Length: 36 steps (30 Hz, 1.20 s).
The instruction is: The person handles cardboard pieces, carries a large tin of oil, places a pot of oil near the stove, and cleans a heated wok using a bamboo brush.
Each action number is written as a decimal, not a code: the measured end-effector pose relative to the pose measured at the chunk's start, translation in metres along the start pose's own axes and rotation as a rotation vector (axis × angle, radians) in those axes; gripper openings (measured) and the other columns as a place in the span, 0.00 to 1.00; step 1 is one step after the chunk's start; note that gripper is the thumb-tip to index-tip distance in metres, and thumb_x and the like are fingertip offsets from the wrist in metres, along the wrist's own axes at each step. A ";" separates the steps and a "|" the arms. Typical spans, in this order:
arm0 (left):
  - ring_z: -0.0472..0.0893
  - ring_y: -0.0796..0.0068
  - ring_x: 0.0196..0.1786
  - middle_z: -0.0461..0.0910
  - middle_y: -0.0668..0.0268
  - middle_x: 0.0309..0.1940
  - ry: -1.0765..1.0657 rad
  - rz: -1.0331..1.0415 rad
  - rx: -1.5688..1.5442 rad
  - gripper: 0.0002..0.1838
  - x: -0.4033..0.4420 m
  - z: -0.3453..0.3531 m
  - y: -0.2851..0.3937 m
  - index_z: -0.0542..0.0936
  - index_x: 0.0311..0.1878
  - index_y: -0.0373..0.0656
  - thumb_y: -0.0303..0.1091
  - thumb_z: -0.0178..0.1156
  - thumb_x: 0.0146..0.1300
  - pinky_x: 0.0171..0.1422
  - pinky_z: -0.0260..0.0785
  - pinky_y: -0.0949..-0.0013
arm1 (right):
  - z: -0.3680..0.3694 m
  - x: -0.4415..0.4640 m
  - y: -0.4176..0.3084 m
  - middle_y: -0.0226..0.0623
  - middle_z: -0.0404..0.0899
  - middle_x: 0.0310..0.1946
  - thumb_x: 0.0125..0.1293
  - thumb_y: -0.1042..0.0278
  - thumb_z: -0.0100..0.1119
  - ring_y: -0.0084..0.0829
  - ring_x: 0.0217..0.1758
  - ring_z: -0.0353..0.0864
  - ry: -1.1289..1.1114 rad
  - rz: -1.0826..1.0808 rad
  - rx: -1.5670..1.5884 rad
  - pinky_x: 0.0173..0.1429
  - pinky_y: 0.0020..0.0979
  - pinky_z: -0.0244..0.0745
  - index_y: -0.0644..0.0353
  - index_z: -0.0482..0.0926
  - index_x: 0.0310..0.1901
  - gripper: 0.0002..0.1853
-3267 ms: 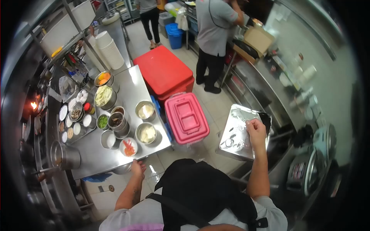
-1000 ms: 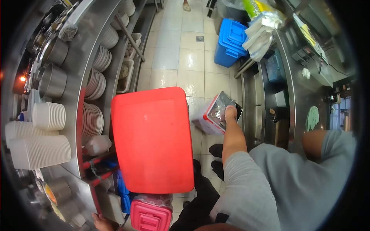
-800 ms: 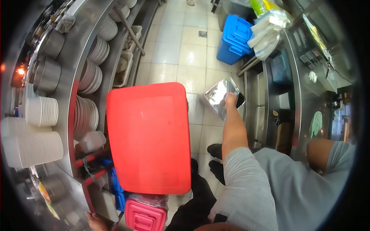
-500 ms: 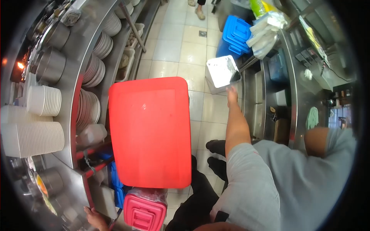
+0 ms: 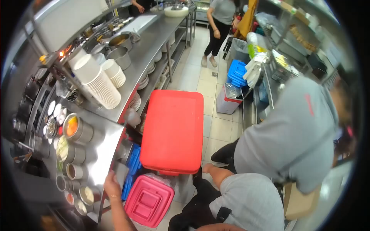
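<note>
We cannot make out the fingers of the right hand (image 5: pixel 208 168) well: it is small and blurred beside the near right corner of the red-lidded tub (image 5: pixel 173 131), so we cannot tell whether it is clenched or released. The left hand (image 5: pixel 112 185) overlaps the right edge of the steel surface (image 5: pixel 106 142), near that surface's near right corner; whether it grasps the edge or only rests there, we cannot tell. A co-worker in a grey shirt (image 5: pixel 289 131) hides much of the right side, and the far person (image 5: pixel 223 15) is cut off at the top. The white tin (image 5: pixel 228 104) with the red rim stands on the floor (image 5: pixel 208 90), just in front of the blue bin (image 5: pixel 237 73), well apart from both hands and beyond the right one; we cannot make out its contents under the clear plastic. Between the tin and the tub we see a bare strip of tiles running away from us. Near us, the pink-lidded box (image 5: pixel 149 201) fills the gap between the surface's right edge and the person's dark-trousered legs (image 5: pixel 194 204).
</note>
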State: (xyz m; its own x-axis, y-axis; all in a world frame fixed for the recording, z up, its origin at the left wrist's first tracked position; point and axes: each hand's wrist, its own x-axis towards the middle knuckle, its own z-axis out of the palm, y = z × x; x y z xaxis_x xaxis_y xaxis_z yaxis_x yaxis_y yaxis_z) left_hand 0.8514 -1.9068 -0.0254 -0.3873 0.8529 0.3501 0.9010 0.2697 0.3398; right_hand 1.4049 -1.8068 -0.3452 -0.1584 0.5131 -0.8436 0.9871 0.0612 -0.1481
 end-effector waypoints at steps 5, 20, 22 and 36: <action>0.86 0.44 0.34 0.85 0.49 0.28 -0.332 0.028 -0.084 0.07 -0.238 -0.107 -0.002 0.85 0.29 0.39 0.28 0.71 0.61 0.42 0.79 0.48 | 0.044 -0.092 -0.094 0.49 0.90 0.52 0.69 0.52 0.65 0.52 0.57 0.89 0.304 -0.424 -0.043 0.64 0.50 0.83 0.56 0.90 0.53 0.20; 0.78 0.62 0.22 0.82 0.58 0.25 -0.294 0.635 -1.343 0.16 -0.422 -0.569 -0.074 0.87 0.46 0.33 0.40 0.64 0.72 0.26 0.66 0.60 | 0.228 -0.316 -0.339 0.48 0.90 0.54 0.67 0.53 0.71 0.53 0.61 0.88 0.040 -0.778 -0.472 0.65 0.51 0.81 0.53 0.88 0.61 0.23; 0.77 0.58 0.20 0.82 0.55 0.26 -0.237 0.766 -1.327 0.17 -0.389 -0.615 -0.022 0.87 0.37 0.35 0.43 0.70 0.64 0.21 0.62 0.54 | 0.234 -0.322 -0.366 0.48 0.90 0.54 0.68 0.54 0.70 0.53 0.60 0.88 0.051 -0.836 -0.460 0.65 0.51 0.81 0.53 0.88 0.61 0.23; 0.67 0.60 0.20 0.64 0.62 0.20 -0.662 0.784 -0.811 0.13 -0.157 -0.607 -0.021 0.73 0.24 0.39 0.35 0.60 0.33 0.24 0.53 0.53 | 0.202 -0.363 -0.651 0.43 0.91 0.49 0.71 0.60 0.66 0.46 0.54 0.89 0.043 -1.275 0.136 0.58 0.48 0.82 0.53 0.86 0.62 0.20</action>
State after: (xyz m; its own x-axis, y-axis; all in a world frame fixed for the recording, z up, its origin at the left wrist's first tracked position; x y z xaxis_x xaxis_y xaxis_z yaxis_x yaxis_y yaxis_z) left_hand 0.7749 -2.3173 0.4424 0.5621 0.7784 0.2794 0.3785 -0.5425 0.7499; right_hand 0.8151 -2.2055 -0.0464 -0.9817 0.1839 -0.0500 0.1279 0.4414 -0.8881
